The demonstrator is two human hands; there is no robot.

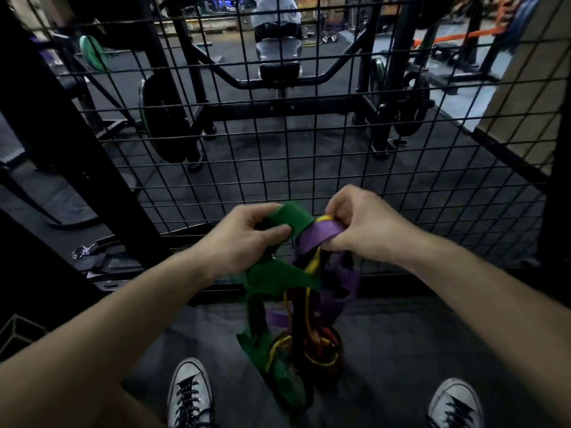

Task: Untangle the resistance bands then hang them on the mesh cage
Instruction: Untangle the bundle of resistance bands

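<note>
Left hand (247, 239): fingers and thumb pinching wide green band (285, 219). Right hand (364, 225): fingers curled round purple band (321, 236), fingertips hidden beneath the fold. Tangle of resistance bands (296, 304): green, purple, yellow, dark red; held up in front of mesh cage (309, 143), lower loops trailing to grey floor (401, 350) between two white laced sneakers (190, 393), both cut off at the bottom edge. Individual strands in lower knot hard to separate. Gym machine behind the mesh dim.
</note>
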